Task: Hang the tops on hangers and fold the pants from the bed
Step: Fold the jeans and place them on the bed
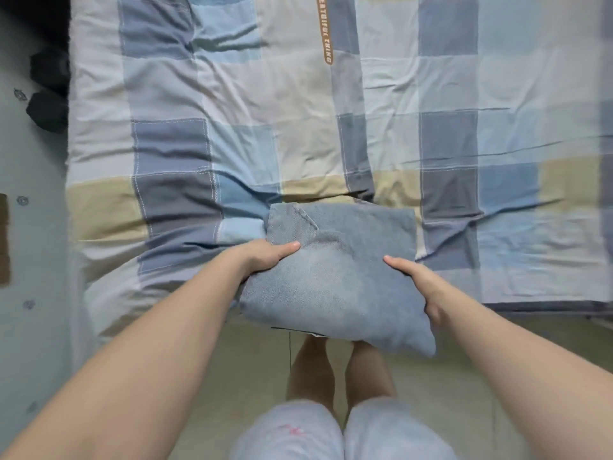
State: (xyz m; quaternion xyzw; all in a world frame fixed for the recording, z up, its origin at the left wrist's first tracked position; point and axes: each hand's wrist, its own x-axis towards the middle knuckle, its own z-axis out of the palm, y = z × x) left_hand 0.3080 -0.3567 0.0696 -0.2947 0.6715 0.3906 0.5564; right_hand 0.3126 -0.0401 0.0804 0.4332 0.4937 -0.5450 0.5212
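Folded jeans half over the near edge of the bed.
Clamped at the sides by left grip and right grip; liable to sag open if loosened.

Folded pants: light blue faded denim in a thick, roughly rectangular bundle, with a paler worn patch across the middle and a pocket seam near the far left corner. The far part sits over the near edge of the bed; the near part juts out past that edge, gripped at its sides by the left hand and right hand, thumbs on top
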